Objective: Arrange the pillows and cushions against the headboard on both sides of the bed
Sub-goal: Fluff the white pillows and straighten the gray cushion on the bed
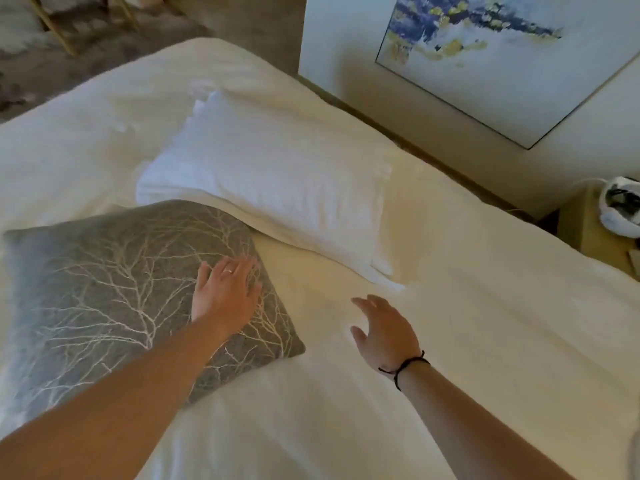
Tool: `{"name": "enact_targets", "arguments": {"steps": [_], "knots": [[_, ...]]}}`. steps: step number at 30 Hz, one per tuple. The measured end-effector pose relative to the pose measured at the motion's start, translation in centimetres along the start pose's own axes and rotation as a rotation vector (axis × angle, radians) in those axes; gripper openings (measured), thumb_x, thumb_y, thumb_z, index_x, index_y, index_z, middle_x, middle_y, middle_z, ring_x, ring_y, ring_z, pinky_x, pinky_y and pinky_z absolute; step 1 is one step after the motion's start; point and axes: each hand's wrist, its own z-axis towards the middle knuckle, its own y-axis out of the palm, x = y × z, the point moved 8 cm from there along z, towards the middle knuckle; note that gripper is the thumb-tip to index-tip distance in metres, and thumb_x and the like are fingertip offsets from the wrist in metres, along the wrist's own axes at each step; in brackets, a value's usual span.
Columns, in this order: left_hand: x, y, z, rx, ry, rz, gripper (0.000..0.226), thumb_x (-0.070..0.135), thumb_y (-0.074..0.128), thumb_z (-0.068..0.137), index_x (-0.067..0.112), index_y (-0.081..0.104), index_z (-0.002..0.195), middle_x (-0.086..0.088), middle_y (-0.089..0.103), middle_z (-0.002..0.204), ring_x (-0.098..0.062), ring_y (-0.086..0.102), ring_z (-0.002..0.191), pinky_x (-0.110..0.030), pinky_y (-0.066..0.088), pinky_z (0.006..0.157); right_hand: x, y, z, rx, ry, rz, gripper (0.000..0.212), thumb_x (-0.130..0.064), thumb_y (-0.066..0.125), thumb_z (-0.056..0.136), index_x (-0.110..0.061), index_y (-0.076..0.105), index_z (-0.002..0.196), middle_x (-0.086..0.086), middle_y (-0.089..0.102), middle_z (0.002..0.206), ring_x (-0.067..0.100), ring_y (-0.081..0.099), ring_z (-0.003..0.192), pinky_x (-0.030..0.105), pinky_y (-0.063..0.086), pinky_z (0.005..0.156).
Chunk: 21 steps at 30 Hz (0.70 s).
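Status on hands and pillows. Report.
Left hand open, flat on grey cushion. Right hand open over duvet, holding nothing. White pillow lies flat. Nothing blocking.

Plenty of open bed (467,341) on the right and near side, nothing but flat white cover there. The grey cushion (104,289) takes up the left, and the white pillow (270,188) lies just beyond it, touching its far corner. Nightstand (588,233) crowds the right edge; the wall (346,64) closes off the far right.

1 white pillow (266,188), 1 grey cushion (114,289), 2 hands (225,292), 1 painting (491,57), poss. 1 nightstand (588,230)
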Motion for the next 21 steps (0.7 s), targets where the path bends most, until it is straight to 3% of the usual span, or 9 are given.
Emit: {"name": "enact_targets", "arguments": {"steps": [2, 4, 8, 12, 18, 21], "knots": [[-3.1, 3.4, 2.6, -0.012, -0.027, 0.084, 0.059, 0.062, 0.026, 0.097, 0.040, 0.023, 0.151, 0.010, 0.025, 0.161, -0.018, 0.009, 0.152, -0.050, -0.002, 0.122, 0.6, 0.4, 5.0, 0.059, 0.009, -0.066, 0.064, -0.038, 0.053, 0.093, -0.033, 0.024, 0.150, 0.005, 0.020, 0.160, 0.023, 0.026, 0.144, 0.040, 0.031, 0.114], [-5.1, 6.7, 3.5, 0.053, -0.030, 0.160, 0.067, 0.069, 0.012, 0.095, 0.040, 0.014, 0.155, 0.012, 0.008, 0.164, -0.016, -0.004, 0.152, -0.048, -0.010, 0.121, 1.3, 0.7, 9.5, 0.134, 0.004, -0.149, 0.073, -0.039, 0.055, 0.092, -0.034, 0.013, 0.152, 0.009, 0.011, 0.162, 0.025, 0.019, 0.147, 0.045, 0.026, 0.115], [-5.2, 10.8, 4.7, 0.202, 0.033, 0.165, 0.067, 0.065, 0.022, 0.095, 0.032, 0.027, 0.153, 0.004, 0.020, 0.164, -0.022, 0.008, 0.152, -0.048, -0.008, 0.121, 2.3, 2.8, 17.0, 0.272, -0.005, -0.320, 0.090, -0.036, 0.059, 0.088, -0.033, -0.005, 0.152, 0.011, 0.000, 0.162, 0.030, 0.007, 0.149, 0.054, 0.016, 0.117], [-5.4, 12.4, 5.9, 0.275, 0.058, 0.148, 0.066, 0.061, 0.032, 0.093, 0.028, 0.035, 0.150, 0.000, 0.025, 0.162, -0.027, 0.015, 0.150, -0.046, -0.009, 0.121, 3.4, 5.3, 22.2, 0.296, 0.064, -0.407, 0.092, -0.031, 0.057, 0.088, -0.031, -0.008, 0.152, 0.013, -0.007, 0.162, 0.033, -0.001, 0.149, 0.062, 0.015, 0.113], [-5.8, 13.2, 6.5, 0.297, 0.067, 0.130, 0.068, 0.060, 0.036, 0.090, 0.027, 0.035, 0.150, 0.000, 0.024, 0.163, -0.029, 0.016, 0.150, -0.045, -0.009, 0.121, 4.0, 4.3, 26.1, 0.335, -0.065, -0.430, 0.073, -0.009, 0.049, 0.092, -0.033, 0.015, 0.153, 0.012, 0.021, 0.160, 0.033, 0.029, 0.142, 0.048, 0.038, 0.104], [-5.8, 13.1, 6.4, 0.287, 0.063, 0.118, 0.068, 0.059, 0.036, 0.091, 0.027, 0.036, 0.150, 0.000, 0.023, 0.163, -0.028, 0.016, 0.150, -0.046, -0.007, 0.121, 4.1, 3.4, 26.7, 0.321, -0.090, -0.404, 0.063, -0.006, 0.050, 0.090, -0.028, 0.036, 0.147, 0.012, 0.047, 0.145, 0.035, 0.055, 0.118, 0.042, 0.047, 0.091]]}}
